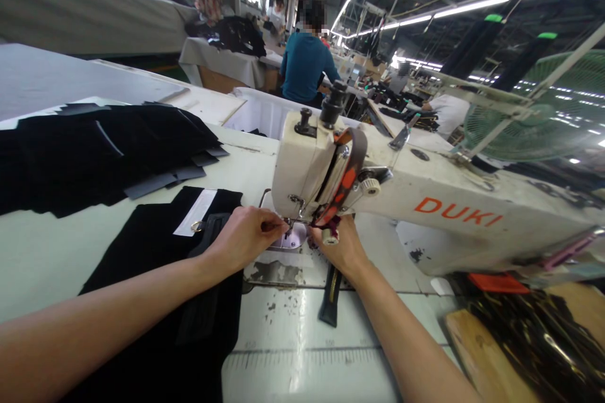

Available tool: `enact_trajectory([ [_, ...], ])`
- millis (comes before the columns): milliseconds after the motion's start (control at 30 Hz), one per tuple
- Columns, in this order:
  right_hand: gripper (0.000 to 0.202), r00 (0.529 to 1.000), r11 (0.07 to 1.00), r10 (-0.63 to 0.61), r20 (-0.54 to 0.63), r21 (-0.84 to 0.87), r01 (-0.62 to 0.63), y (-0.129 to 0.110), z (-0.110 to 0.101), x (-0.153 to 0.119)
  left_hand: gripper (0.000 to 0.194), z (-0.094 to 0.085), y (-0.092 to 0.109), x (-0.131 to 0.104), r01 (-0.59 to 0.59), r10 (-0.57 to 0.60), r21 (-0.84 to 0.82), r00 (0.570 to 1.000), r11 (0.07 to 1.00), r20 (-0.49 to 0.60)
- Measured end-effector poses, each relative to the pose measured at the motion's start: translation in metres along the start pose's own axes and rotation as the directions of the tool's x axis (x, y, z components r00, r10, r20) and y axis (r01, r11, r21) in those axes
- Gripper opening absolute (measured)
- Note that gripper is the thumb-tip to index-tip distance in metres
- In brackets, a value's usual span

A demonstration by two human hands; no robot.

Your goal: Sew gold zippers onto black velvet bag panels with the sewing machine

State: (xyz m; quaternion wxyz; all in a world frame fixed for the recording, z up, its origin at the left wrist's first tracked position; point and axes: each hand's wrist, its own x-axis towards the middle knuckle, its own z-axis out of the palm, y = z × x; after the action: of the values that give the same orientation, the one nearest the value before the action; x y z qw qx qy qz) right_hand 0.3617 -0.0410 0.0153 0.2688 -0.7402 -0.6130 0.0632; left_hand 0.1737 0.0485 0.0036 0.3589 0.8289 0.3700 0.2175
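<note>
My left hand (250, 233) is at the needle of a white sewing machine (302, 170), thumb and fingertips pinched together. Whatever sits in that pinch is too small to make out. On the other side of the needle, my right hand (343, 245) reaches in under the machine head, its fingers largely hidden by machine parts. A short dark strip with a brass zipper (333, 293) lies below the right wrist. Under my left forearm is a black fabric piece (137, 258) bearing a white label strip (196, 211) and a black strap with a metal ring (197, 226).
A stack of black cut fabric (104, 151) lies on the table at left. To the right are a wooden tray (486, 352) of dark zipper pieces and a green fan (529, 107). A person in a teal top (307, 66) sits ahead, beyond a white bin (255, 110).
</note>
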Motion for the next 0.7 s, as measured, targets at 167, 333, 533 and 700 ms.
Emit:
enact_trajectory([
  [167, 0.013, 1.0, 0.991, -0.022, 0.007, 0.129, 0.021, -0.0061, 0.0017, -0.0001, 0.03, 0.0013, 0.0005, -0.0007, -0.019, 0.02, 0.062, 1.0, 0.998, -0.003],
  [333, 0.021, 1.0, 0.985, 0.001, -0.011, 0.174, 0.001, -0.0055, 0.0027, -0.0015, 0.031, 0.0006, 0.0008, -0.001, -0.03, 0.03, 0.088, 1.0, 0.996, -0.006],
  [533, 0.016, 0.995, 0.985, 0.097, -0.007, 0.144, -0.095, 0.0008, -0.0029, 0.0015, 0.031, -0.0014, -0.0013, -0.0009, -0.029, 0.029, 0.09, 1.0, 0.996, -0.008],
  [700, 0.011, 0.994, 0.984, 0.112, -0.001, 0.143, -0.11, -0.004, -0.0039, 0.0019, 0.031, -0.0009, -0.0013, -0.0011, -0.018, 0.018, 0.087, 1.0, 0.996, -0.001],
])
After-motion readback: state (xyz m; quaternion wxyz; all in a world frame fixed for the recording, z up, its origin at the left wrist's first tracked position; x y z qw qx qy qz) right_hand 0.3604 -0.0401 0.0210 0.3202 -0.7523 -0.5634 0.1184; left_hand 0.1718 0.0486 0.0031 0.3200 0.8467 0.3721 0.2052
